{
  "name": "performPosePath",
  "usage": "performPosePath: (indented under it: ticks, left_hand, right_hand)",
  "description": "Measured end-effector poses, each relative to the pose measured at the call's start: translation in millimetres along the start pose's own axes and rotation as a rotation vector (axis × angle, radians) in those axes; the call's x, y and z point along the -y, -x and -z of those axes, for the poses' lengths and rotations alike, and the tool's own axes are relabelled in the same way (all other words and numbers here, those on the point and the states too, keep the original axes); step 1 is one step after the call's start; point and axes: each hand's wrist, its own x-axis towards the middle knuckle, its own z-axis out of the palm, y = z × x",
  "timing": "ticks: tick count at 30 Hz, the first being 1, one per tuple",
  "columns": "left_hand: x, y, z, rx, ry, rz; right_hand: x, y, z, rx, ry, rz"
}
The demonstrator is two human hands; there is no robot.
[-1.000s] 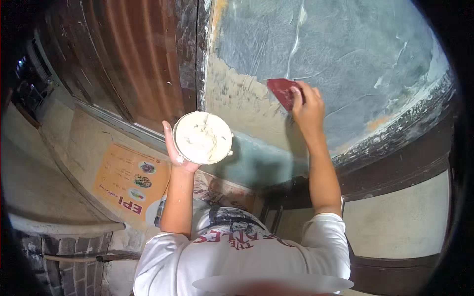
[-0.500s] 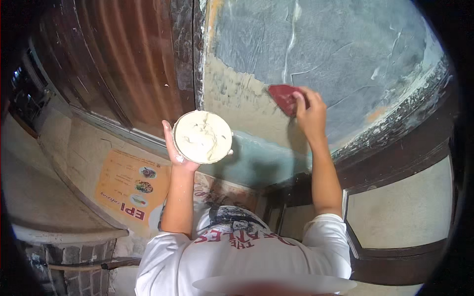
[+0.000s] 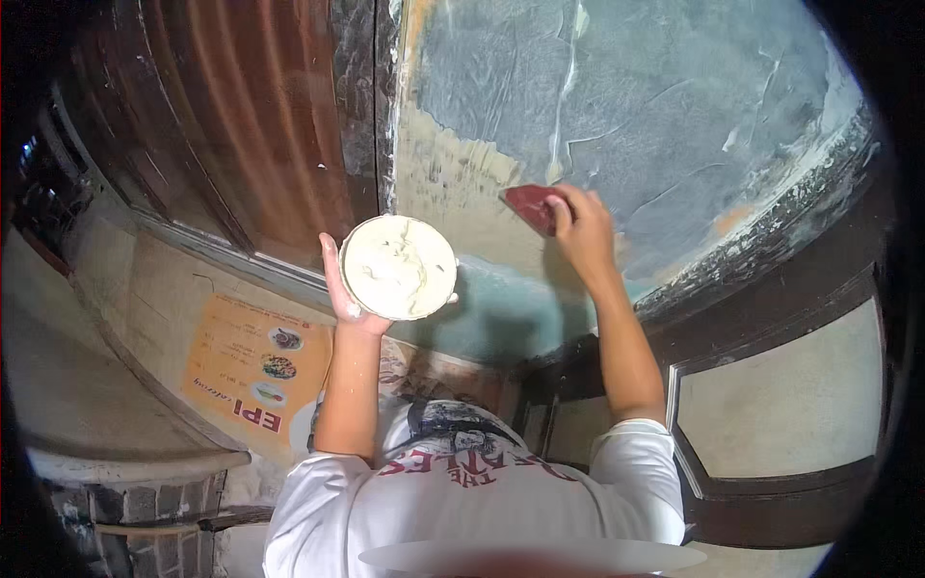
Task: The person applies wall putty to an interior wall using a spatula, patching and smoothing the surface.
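Observation:
My left hand (image 3: pixel 349 301) holds a round tub (image 3: pixel 357 306) from below and the side, its thumb up along the left rim. Thick, creamy white filler paste (image 3: pixel 397 265) fills the tub almost to the rim. Between the fingers and thumb of my right hand (image 3: pixel 584 231) is pinched a dark red, flat putty scraper (image 3: pixel 531 205). The scraper's edge is at the wall (image 3: pixel 636 106), by the border between smeared grey filler and a beige patch (image 3: pixel 448 178). Whether the edge presses on the surface is hard to tell.
Left of the wall stands a brown wooden door (image 3: pixel 260 116). An orange printed sheet (image 3: pixel 252 356) lies at the lower left, near a curved ledge (image 3: pixel 125 458). Dark wooden furniture with pale panels (image 3: pixel 780 405) is at the right.
My right hand has moved left and slightly down with the scraper, along the wall. The tub in my left hand has hardly shifted.

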Motion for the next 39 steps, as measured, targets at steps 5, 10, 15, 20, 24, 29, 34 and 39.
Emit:
performPosePath:
  ticks: [5, 10, 15, 20, 24, 29, 34, 39]
  left_hand:
    - [-0.1, 0.2, -0.7, -0.018, -0.025, -0.009]
    - [1.9, 6.4, -22.2, -0.01, 0.036, 0.022]
    - [2.2, 7.6, -32.8, 0.056, 0.061, 0.066]
    - [3.3, 6.8, -42.2, 0.063, 0.052, 0.077]
    - [3.8, 6.2, -38.3, 0.066, 0.041, 0.074]
    - [5.1, 7.1, -41.4, 0.099, 0.053, 0.071]
    - [5.3, 7.7, -42.5, 0.068, 0.036, 0.08]
    - [6.4, 7.6, -42.8, 0.066, 0.052, 0.1]
  right_hand:
    - [-1.5, -16.6, -2.2, -0.077, 0.067, -0.019]
    - [11.9, -36.6, 24.3, -0.211, -0.228, -0.047]
    - [44.2, -19.2, 43.6, -0.021, -0.267, 0.295]
    - [75.0, -7.6, 51.0, 0.11, -0.111, 0.723]
    - [74.1, -4.3, 42.8, 0.103, -0.046, 0.766]
    - [77.9, -0.5, 38.6, 0.112, -0.066, 0.782]
    - [79.9, 1.1, 35.9, 0.105, -0.083, 0.785]
    - [81.5, 2.7, 30.9, 0.055, -0.11, 0.769]
